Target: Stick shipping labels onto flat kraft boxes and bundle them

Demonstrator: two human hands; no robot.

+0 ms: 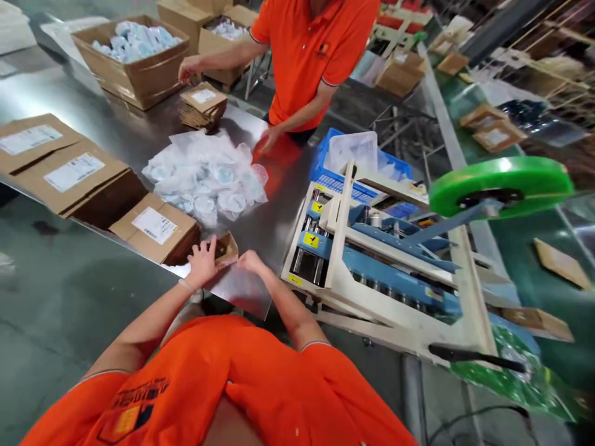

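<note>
A small open cardboard box (229, 251) sits near the front edge of the metal table, its inside facing up. My left hand (203, 263) holds its left side, fingers bent over the wall. At the box's right corner, my right hand (251, 261) is closed with the fingertips pinched on the edge. Left of the box stands a stack of flattened cartons (151, 229) with a white label on top. Just beyond it lies a heap of white bubble-wrapped packets (209, 173). What is inside the box is too dark to make out.
More labelled flat cartons (60, 164) lie on the left. A large carton of wrapped packets (132, 68) stands at the back. A co-worker in orange (311, 62) stands across the table by a smaller carton stack (203, 105). A sealing machine (385, 254) with a green tape roll (502, 186) is right.
</note>
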